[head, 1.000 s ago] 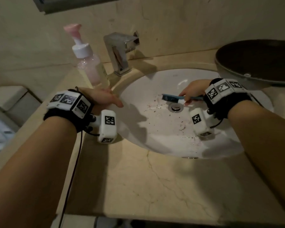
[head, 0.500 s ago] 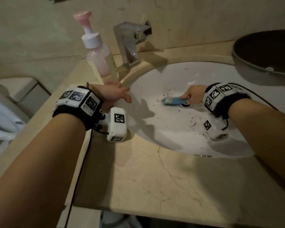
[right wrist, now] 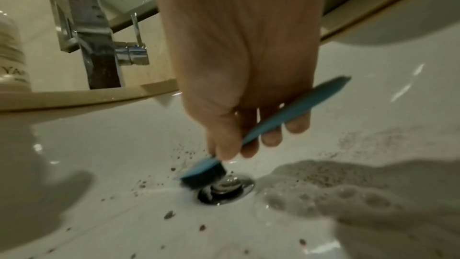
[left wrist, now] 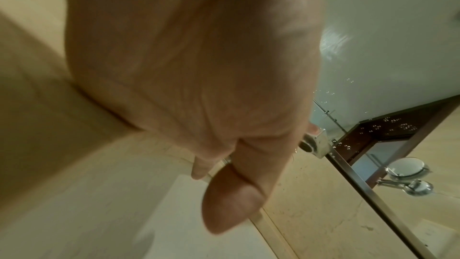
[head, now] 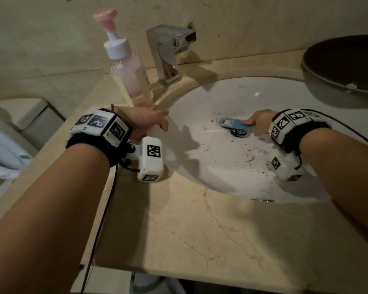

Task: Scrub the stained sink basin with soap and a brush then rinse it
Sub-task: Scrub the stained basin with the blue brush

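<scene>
Sweeping left past the drain since a second ago, the brush [head: 235, 124] is working the floor of the sink basin [head: 221, 166].

Light, stiff and thin-handled, it is looking easy to steer but likely slick with suds; the right hand [head: 260, 122] is clenching the handle near the head, a sensible hold for pressing down. Specks and foam [right wrist: 336, 190] are still lying around the drain [right wrist: 225, 188]. Over at the rim by the soap bottle [head: 129, 66], the left hand [head: 146, 122] is resting with loose, empty fingers.
</scene>
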Motion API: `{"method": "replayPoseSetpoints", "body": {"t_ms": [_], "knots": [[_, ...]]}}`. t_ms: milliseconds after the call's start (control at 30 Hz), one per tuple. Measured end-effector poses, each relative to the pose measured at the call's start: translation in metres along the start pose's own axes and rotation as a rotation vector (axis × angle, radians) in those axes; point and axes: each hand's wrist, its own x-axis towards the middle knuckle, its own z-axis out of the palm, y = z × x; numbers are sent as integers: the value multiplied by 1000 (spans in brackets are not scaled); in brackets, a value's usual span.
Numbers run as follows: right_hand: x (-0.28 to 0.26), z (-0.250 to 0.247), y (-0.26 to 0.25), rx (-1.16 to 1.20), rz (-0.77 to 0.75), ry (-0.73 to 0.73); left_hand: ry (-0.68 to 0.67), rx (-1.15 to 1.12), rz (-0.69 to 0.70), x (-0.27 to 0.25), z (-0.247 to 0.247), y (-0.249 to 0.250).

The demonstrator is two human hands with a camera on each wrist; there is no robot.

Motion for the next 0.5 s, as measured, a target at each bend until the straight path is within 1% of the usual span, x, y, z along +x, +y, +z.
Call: {"method": "replayPoseSetpoints", "body": {"t_ms": [67, 133, 167, 200, 233, 267, 333, 367, 433, 500], "knots": [[-4, -2, 2, 46, -53, -87, 4, 12, 4, 2, -1, -1], [-12, -8, -2, 53, -119, -255, 4, 107, 9, 3, -4, -1], [-15, -11, -5, 52, -144, -311, 4, 149, 16, 5, -5, -2], [-17, -15, -7, 74, -162, -326, 4, 165, 19, 7, -5, -3], [-19, -21, -7, 110, -167, -304, 2, 148, 16, 9, -5, -4], [-17, -27, -4, 135, -174, -241, -4, 119, 11, 8, -4, -4], [-21, -43, 8, 162, -140, -128, -9, 123, 24, 10, -4, -5], [-24, -49, 15, 163, -126, -114, -7, 167, 42, 11, -6, -5], [-31, -55, 29, 182, -120, -167, 4, 213, 74, 10, -8, -6], [-33, -53, 43, 193, -60, -240, -13, 223, 81, 9, -9, -5]]}}
